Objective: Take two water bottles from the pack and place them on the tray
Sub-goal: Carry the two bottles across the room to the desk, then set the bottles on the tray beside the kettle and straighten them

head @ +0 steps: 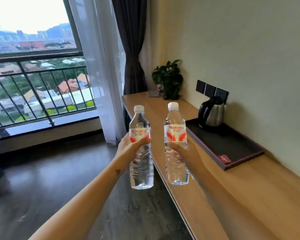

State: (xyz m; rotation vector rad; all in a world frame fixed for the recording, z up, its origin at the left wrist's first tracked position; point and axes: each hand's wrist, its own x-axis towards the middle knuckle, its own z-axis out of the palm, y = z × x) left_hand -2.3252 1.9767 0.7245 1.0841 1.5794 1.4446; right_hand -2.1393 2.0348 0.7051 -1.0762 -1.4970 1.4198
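From the head camera I see both of my arms stretched forward, each with a water bottle held upright in the air. My left hand (128,146) is wrapped around the middle of the left bottle (141,149), thumb lying across the lower edge of its white and red label. My right hand (182,151) is closed around the middle of the right bottle (176,146) from behind, fingers just under the label. Both bottles are clear, full and capped in white, and they stand side by side without touching.

The left bottle hangs over the dark floor (59,170), just off the front edge of the wooden bench (215,187); the right bottle is above the bench itself. The tray (232,144), black with a reddish rim, lies on the bench against the wall, to the right of the bottles and apart from them. A steel and black kettle (211,113) stands in the tray's far corner. Further along the bench sits a potted plant (168,80), with dark wall sockets (211,90) above the kettle.
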